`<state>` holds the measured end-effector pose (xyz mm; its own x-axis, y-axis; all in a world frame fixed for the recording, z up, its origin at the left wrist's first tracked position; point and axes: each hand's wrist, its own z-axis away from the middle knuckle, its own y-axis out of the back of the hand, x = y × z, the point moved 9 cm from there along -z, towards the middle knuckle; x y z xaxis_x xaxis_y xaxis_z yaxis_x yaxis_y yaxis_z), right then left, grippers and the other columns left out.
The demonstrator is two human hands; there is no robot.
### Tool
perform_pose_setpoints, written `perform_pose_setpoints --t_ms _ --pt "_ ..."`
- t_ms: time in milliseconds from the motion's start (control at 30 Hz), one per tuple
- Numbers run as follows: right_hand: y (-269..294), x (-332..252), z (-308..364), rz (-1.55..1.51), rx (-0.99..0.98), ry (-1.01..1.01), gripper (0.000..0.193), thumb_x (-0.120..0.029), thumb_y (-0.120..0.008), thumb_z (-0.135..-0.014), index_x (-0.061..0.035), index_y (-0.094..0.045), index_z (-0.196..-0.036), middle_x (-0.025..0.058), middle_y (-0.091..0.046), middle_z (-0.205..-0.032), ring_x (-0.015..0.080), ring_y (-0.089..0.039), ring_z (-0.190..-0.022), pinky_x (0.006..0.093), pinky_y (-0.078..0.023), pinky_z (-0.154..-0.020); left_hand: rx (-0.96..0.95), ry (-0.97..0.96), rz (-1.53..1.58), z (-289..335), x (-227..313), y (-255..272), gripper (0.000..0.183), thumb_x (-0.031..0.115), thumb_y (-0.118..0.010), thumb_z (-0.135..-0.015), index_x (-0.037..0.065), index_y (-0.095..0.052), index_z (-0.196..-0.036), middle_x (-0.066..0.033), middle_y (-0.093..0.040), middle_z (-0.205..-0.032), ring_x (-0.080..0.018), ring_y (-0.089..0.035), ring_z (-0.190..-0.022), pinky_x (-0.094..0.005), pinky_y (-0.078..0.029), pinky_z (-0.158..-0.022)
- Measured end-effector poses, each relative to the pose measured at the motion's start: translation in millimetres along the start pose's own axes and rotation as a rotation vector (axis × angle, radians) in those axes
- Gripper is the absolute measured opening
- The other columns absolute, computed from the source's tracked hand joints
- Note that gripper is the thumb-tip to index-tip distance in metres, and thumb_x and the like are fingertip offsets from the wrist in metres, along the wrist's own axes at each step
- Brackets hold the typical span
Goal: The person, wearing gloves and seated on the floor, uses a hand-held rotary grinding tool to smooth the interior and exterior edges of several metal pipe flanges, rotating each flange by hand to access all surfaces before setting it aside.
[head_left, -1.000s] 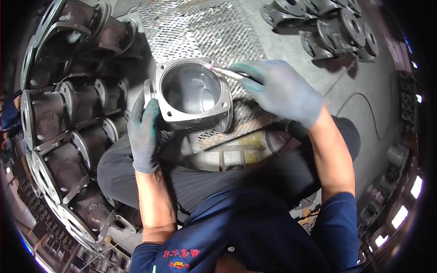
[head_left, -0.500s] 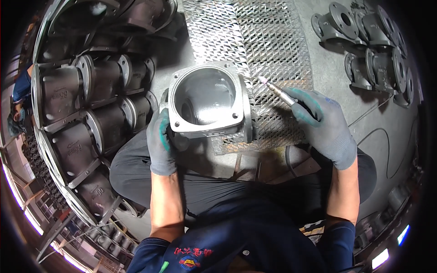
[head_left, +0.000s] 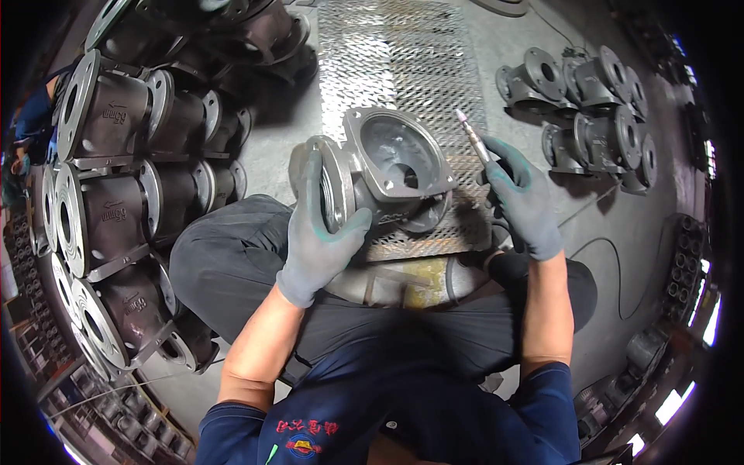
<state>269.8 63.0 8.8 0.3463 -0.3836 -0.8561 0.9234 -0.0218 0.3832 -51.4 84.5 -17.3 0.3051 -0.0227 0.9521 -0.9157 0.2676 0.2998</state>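
A grey cast-metal valve body stands tilted over the metal mesh mat in front of me. Its square flange with corner bolt holes faces up, and the hollow inside shows. My left hand, in a grey and green glove, grips the round flange on the body's left side, the thumb toward the front. In my gloved right hand is a slim pen-shaped grinder with a pinkish tip. The tip points up and away from me, to the right of the valve body and apart from it.
Stacked dark valve bodies rise close on my left. Several more stand on the floor at the far right. The perforated metal mat runs away from me. A thin cable curves over the floor at right. Another person's blue sleeve shows at far left.
The valve body has turned and tilted, bringing its round flange to the left. My left hand has shifted onto that flange. The grinder now points more upright; my view has shifted.
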Motion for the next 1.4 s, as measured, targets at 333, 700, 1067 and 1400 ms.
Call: perform_pose_setpoints --t_ms 333,700,1067,1400 --pt "0.5 35.0 61.7 -0.335 0.183 -0.087 0.052 -0.019 -0.060 -0.114 -0.0029 -0.054 -0.164 0.0029 -0.072 -0.102 0.0052 -0.061 -0.071 0.0220 -0.050 -0.059 -0.099 -0.124 -0.162 1.6 4.2 -28.0 0.135 0.007 -0.087 -0.080 0.001 0.002 -0.180 -0.0289 -0.042 -0.173 -0.0322 -0.059 -0.147 -0.0398 -0.050 -0.120" --pt "-56.6 68.0 123.0 -0.130 -0.055 -0.188 0.060 -0.008 -0.058 -0.109 -0.0154 -0.053 -0.168 0.0164 -0.074 -0.110 0.0248 -0.074 -0.087 0.0390 -0.060 -0.082 0.088 0.192 0.320 -4.3 23.1 -42.8 0.090 0.010 -0.086 -0.096 -0.016 -0.032 -0.163 -0.0150 -0.075 -0.125 -0.0163 -0.073 -0.108 -0.0279 -0.058 -0.099" --pt "-46.0 90.2 100.0 -0.114 0.074 -0.020 0.060 -0.001 -0.056 -0.109 -0.0148 -0.055 -0.168 0.0003 -0.065 -0.097 0.0052 -0.058 -0.073 0.0246 -0.055 -0.070 0.026 0.047 0.059 -10.5 20.6 -52.3 0.110 0.012 -0.088 -0.094 -0.013 -0.017 -0.174 -0.0196 -0.061 -0.148 -0.0199 -0.066 -0.127 -0.0299 -0.055 -0.109" --pt "-38.0 46.2 28.9 -0.044 0.103 0.125 0.053 -0.008 -0.058 -0.110 -0.0127 -0.060 -0.163 0.0053 -0.075 -0.096 0.0088 -0.067 -0.074 0.0281 -0.059 -0.071 0.048 -0.143 -0.228 -4.8 26.1 -55.6 0.118 0.015 -0.092 -0.086 -0.015 -0.018 -0.173 -0.0285 -0.046 -0.168 -0.0245 -0.056 -0.144 -0.0355 -0.050 -0.118"
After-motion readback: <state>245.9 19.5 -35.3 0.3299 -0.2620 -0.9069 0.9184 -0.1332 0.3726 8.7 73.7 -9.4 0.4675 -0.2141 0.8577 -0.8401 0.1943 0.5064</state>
